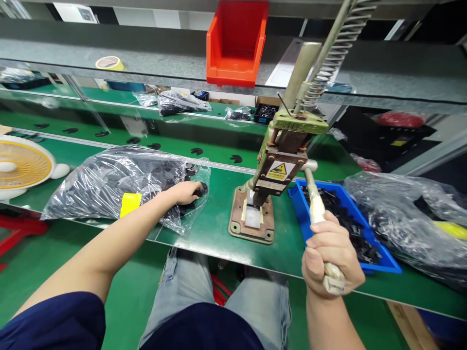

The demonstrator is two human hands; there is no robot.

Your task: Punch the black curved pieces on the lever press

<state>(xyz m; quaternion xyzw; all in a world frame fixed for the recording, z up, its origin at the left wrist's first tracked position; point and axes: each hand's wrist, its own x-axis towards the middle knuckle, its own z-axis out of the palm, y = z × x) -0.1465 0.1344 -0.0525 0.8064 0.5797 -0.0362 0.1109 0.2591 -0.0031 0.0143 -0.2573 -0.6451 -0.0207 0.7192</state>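
My right hand [332,253] is wrapped round the taped lever handle [316,206] of a green hand press [279,167]. The press stands on the green table, with a light metal block [252,217] on its base plate. At the open end of a clear plastic bag [105,180] full of black parts, my left hand [187,192] pinches a small black part [201,189]. A yellow label [130,204] is on the bag. Right of the press, a blue tray [299,214] holds many black parts.
Behind the press runs a green strip [215,155] with several curved black pieces. An orange bin [235,73] and yellow tape roll [109,63] sit on the shelf. A fan [22,165] is at left, another plastic bag [408,218] at right.
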